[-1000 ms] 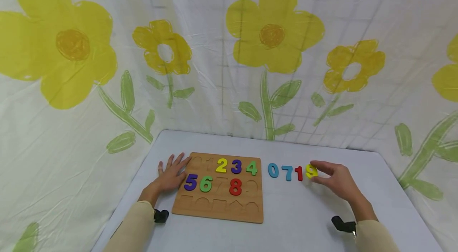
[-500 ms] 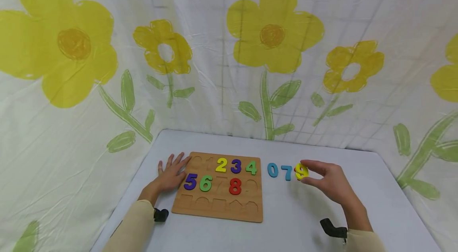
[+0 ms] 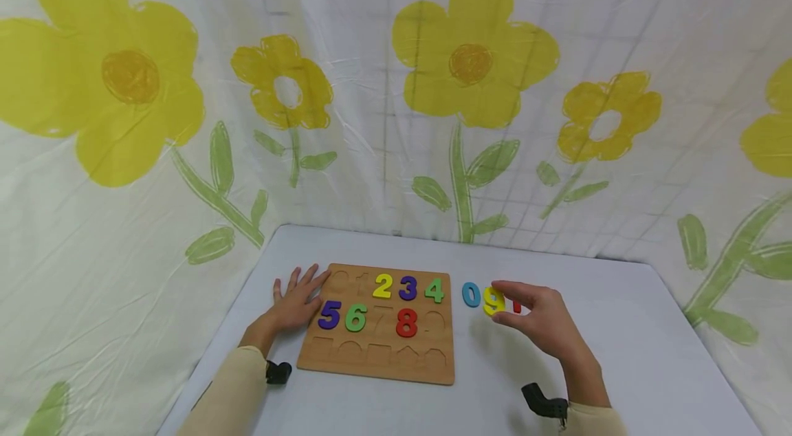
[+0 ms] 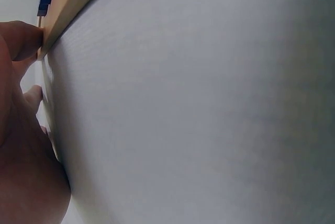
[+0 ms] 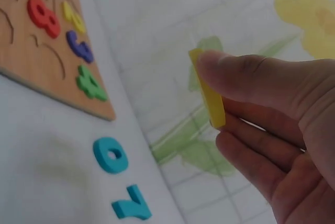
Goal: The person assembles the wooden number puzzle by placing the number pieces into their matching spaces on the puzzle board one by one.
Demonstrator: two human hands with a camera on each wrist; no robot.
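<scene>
My right hand (image 3: 544,322) pinches a yellow number 9 (image 3: 493,301) between thumb and fingers, raised over the table right of the wooden number board (image 3: 377,371). In the right wrist view the yellow 9 (image 5: 210,90) shows edge-on, up off the table. A blue 7 (image 5: 132,204) lies below it, hidden behind the 9 in the head view. Beside that lies a blue 0 (image 3: 471,294); a red 1 (image 3: 516,307) is partly covered by my right fingers. My left hand (image 3: 297,302) rests with spread fingers at the board's left edge, thumb and fingertips touching it.
Numbers 2 (image 3: 383,286), 3 (image 3: 408,288), 4 (image 3: 435,291), 5 (image 3: 330,315), 6 (image 3: 356,318) and 8 (image 3: 407,323) sit on the board among bare recesses. A flowered curtain (image 3: 365,181) hangs behind the white table (image 3: 495,398).
My right hand has lifted the yellow 9 from the row's right end and carried it left, past the red 1, over the blue 7. My left hand stays put.
</scene>
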